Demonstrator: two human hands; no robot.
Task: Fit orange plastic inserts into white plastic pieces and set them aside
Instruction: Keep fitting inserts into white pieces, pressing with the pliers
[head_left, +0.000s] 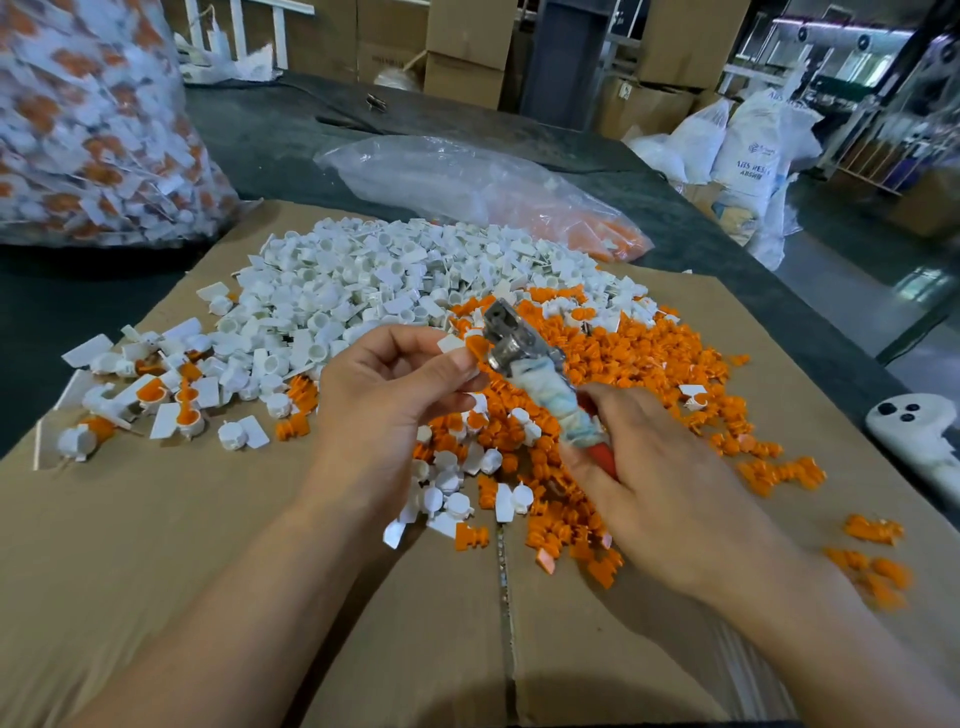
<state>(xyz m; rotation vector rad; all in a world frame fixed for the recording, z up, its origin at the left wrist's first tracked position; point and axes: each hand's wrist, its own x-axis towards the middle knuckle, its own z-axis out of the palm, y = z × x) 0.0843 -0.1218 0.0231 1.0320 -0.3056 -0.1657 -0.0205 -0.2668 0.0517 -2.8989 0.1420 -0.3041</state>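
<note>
Observed: the left hand (384, 384) pinched a white piece (451, 343) with an orange insert (477, 345) at its right edge, above the cardboard sheet (156, 545) on the counter. The right hand (654, 478) had its grip closed round the cloth-wrapped handle of a metal-headed tool (524, 353), head just beside the insert. The white pile (363, 280) lay behind, the orange pile (649, 358) to the right

On bench (260, 130): cardboard sheet (156, 571), laid flat. On sheet: shell pile (363, 275) rear-left, insert pile (649, 364) right, touching it; fitted pieces (187, 415) far left. Behind left corner: full bag (93, 119). Behind piles: slack bag (441, 176). Off right edge: controller (909, 426).
</note>
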